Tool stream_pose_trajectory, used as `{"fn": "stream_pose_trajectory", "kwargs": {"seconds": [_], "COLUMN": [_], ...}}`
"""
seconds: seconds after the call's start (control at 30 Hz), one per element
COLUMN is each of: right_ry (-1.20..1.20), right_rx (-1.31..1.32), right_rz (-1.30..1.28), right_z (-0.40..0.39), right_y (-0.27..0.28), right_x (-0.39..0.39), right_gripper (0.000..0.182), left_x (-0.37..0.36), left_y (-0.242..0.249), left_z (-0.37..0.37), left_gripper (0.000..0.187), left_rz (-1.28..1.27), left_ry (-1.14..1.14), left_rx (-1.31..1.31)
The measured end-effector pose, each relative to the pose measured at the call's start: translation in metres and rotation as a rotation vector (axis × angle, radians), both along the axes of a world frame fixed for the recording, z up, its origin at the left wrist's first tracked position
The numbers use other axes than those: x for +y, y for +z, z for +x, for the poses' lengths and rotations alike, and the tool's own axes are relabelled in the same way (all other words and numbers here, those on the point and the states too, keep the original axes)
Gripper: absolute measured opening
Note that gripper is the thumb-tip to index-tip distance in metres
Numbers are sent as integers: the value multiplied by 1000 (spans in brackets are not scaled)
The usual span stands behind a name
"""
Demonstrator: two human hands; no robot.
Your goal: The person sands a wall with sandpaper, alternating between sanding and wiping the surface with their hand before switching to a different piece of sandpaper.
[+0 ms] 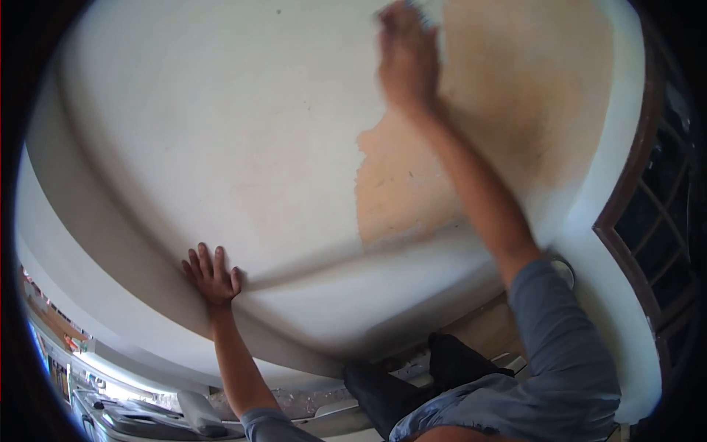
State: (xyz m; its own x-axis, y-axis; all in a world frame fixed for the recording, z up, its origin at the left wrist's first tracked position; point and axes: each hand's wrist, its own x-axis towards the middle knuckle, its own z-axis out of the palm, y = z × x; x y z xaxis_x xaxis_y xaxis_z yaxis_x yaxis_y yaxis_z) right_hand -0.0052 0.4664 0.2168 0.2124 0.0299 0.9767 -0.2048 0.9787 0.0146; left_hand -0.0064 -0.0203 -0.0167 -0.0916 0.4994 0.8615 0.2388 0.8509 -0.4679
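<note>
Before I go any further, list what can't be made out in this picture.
All in the head view:
- Bluish thing at the right hand: its shape is lost to motion blur and the fingers.
- Wall patch under the left hand: covered by that hand.
- Brown-framed window: far side cut off by the dark lens border.
- Items at lower left: too small to name.

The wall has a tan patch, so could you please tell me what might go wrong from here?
The right hand is raised high, so balance might suffer if the left hand, spread against the wall, slipped. The patch has a ragged edge that could chip.
</note>
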Motion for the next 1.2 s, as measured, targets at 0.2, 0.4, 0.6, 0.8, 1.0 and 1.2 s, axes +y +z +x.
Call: {"fn": "stream_pose_trajectory", "kwargs": {"seconds": [0.2,0.4,0.6,0.8,1.0,1.2], "right_ry": [229,39,335,-64,-44,-33], "right_rx": [-194,16,-252,-178,74,-161], "right_rz": [797,-193,606,543,-252,697], "right_z": [24,12,11,8,-7,38], "right_y": [-137,82,-102,-26,39,-104], "right_x": [-67,94,-68,22,79,-16], "right_gripper": [33,34,35,32,36,33], "left_x": [-5,-2,-6,-7,-2,-1], "left_y": [1,-1,-4,-10,-4,-4], "left_z": [2,4,-1,-1,-1,0], "left_gripper": [55,53,55,55,52,51], "left_rz": [-24,1,-5,45,48,41], "left_ry": [45,7,13,32,11,21], "left_rx": [22,38,43,21,37,32]}}
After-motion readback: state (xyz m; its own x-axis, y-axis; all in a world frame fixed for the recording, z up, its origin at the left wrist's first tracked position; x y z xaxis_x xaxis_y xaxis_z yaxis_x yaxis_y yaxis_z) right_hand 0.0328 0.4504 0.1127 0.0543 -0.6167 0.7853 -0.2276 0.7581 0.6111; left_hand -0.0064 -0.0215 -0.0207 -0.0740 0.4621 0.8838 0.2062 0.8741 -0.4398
